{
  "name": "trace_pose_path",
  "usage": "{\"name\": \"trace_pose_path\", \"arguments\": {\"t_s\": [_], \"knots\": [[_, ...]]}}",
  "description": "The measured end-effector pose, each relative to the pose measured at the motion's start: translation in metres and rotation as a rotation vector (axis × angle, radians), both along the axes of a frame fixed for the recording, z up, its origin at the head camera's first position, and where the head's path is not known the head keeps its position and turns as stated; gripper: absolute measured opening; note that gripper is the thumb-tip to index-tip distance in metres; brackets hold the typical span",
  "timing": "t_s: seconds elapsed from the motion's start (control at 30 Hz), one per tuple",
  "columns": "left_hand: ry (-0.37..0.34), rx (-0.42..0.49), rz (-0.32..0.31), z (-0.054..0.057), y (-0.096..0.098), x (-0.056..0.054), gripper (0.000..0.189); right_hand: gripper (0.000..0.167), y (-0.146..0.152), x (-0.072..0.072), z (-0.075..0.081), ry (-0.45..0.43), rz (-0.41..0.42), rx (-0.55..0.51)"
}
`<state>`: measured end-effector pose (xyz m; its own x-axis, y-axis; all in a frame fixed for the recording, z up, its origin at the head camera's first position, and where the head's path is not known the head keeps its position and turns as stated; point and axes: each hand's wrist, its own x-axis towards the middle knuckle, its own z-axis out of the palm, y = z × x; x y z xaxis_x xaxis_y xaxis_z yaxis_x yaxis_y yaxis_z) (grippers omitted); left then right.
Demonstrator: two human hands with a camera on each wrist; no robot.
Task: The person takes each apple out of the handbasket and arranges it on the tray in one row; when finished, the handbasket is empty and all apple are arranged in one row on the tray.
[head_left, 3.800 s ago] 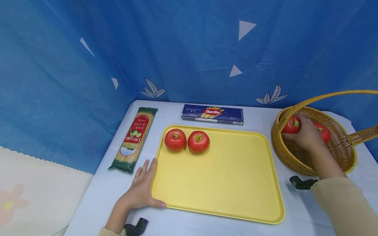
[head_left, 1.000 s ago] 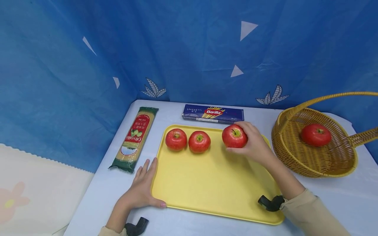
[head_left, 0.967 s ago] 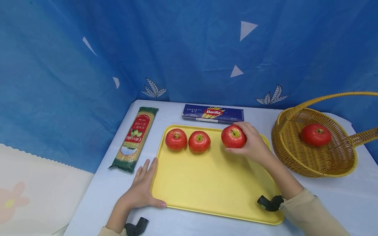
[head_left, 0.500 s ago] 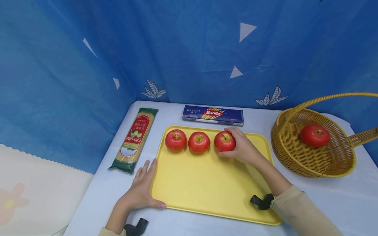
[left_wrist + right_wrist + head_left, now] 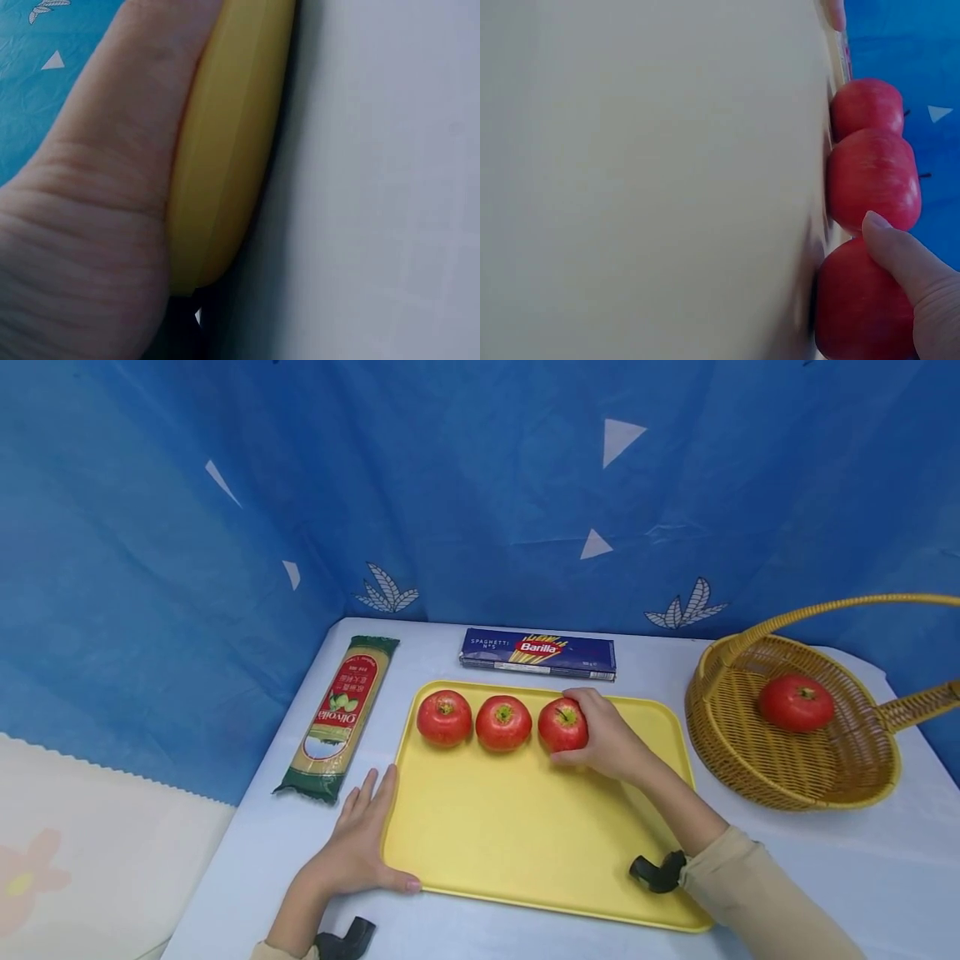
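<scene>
On the yellow tray [image 5: 540, 835], a row of red apples runs along the far side: a left apple [image 5: 445, 718], a middle apple [image 5: 503, 723] and a right apple [image 5: 562, 725]. My right hand [image 5: 609, 742] grips the right apple from its right side, thumb in front and fingers behind. In the right wrist view the thumb [image 5: 900, 255] lies over that apple [image 5: 862, 304], close beside the middle apple [image 5: 874, 180]. My left hand [image 5: 356, 843] rests with spread fingers against the tray's near left corner; its wrist view shows the hand along the tray's edge [image 5: 232, 127].
A wicker basket [image 5: 750, 777] with a tall handle stands right of the tray, holding one red apple [image 5: 797, 702]. A blue spaghetti box [image 5: 537, 653] lies behind the tray. Left of it lies a green-ended pasta packet [image 5: 339, 718]. Blue cloth [image 5: 480, 485] hangs behind the table.
My right hand took an apple from the basket, carried it left over the tray and lowered it beside the middle apple. My left hand has stayed at the tray's corner.
</scene>
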<state>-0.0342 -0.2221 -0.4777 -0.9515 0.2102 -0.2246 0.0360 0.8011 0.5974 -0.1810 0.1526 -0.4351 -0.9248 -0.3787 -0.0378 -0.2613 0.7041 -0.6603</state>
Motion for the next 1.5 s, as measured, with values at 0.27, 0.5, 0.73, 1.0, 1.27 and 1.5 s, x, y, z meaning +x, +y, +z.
{"name": "trace_pose_path", "arguments": {"t_s": [0.27,0.5,0.73,1.0,1.27,1.5], "knots": [[-0.01,-0.002,0.004,0.002,0.0,0.001,0.157,0.107,0.014,0.011,0.016,0.037,0.003,0.034],[-0.005,-0.005,0.005,0.004,0.0,0.003,0.157,0.088,0.049,0.034,0.04,0.215,-0.026,-0.009],[-0.011,-0.005,0.007,0.005,0.0,0.004,0.156,0.075,0.1,0.055,0.06,0.374,-0.183,-0.009],[-0.015,0.006,0.007,0.005,0.0,0.004,0.155,0.081,0.173,0.045,0.057,0.339,-0.423,0.057],[0.009,0.008,0.009,-0.001,0.0,0.002,0.157,0.089,0.222,0.021,0.041,0.163,-0.616,0.169],[0.019,0.01,0.003,-0.003,0.0,0.001,0.158,0.097,0.239,0.005,0.029,0.106,-0.641,0.238]]}}
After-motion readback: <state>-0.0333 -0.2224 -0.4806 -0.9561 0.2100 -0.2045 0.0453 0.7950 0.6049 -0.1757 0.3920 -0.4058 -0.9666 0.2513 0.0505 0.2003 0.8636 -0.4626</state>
